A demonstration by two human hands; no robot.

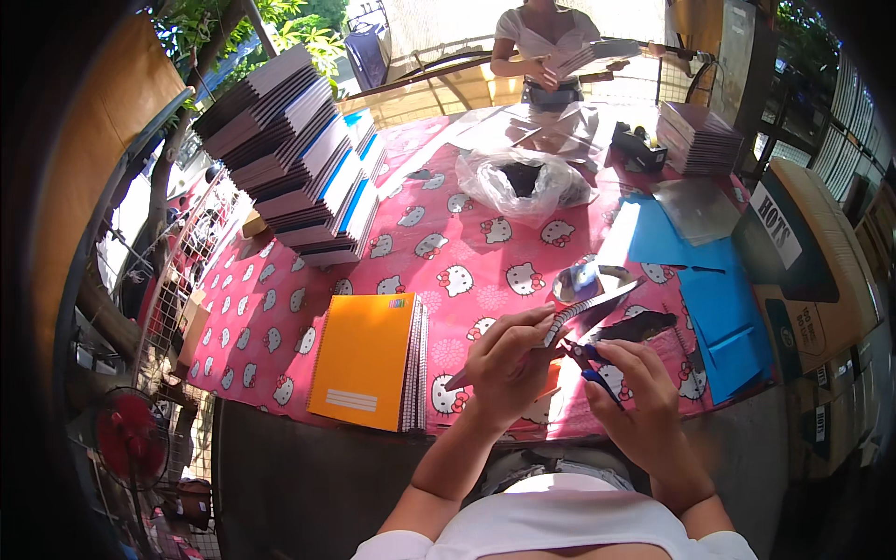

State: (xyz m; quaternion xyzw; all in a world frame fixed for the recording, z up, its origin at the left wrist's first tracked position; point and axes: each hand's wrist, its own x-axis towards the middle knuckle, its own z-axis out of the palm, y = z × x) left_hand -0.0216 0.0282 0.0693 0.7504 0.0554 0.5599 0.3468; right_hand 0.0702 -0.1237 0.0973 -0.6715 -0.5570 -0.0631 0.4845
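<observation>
My left hand (pixel 509 359) is closed around a spiral notebook (pixel 594 303), which is tilted and seen nearly edge-on with its coil toward my right hand. Closed around blue-handled pliers (pixel 600 381), my right hand (pixel 639 397) keeps their dark jaws at the end of the notebook's coil. Whether the jaws grip the wire is too small to tell. To the left of my hands lies a stack of spiral notebooks with an orange cover (pixel 362 359) on top.
Tall piles of dark-covered books (pixel 289 159) stand at the back left. A clear plastic bag (pixel 523 182), blue sheets (pixel 723 308) and a brown stack (pixel 698 140) share the pink patterned table (pixel 401 271). Cardboard boxes (pixel 807 252) flank its right side. Across it, another person (pixel 551 47) holds papers.
</observation>
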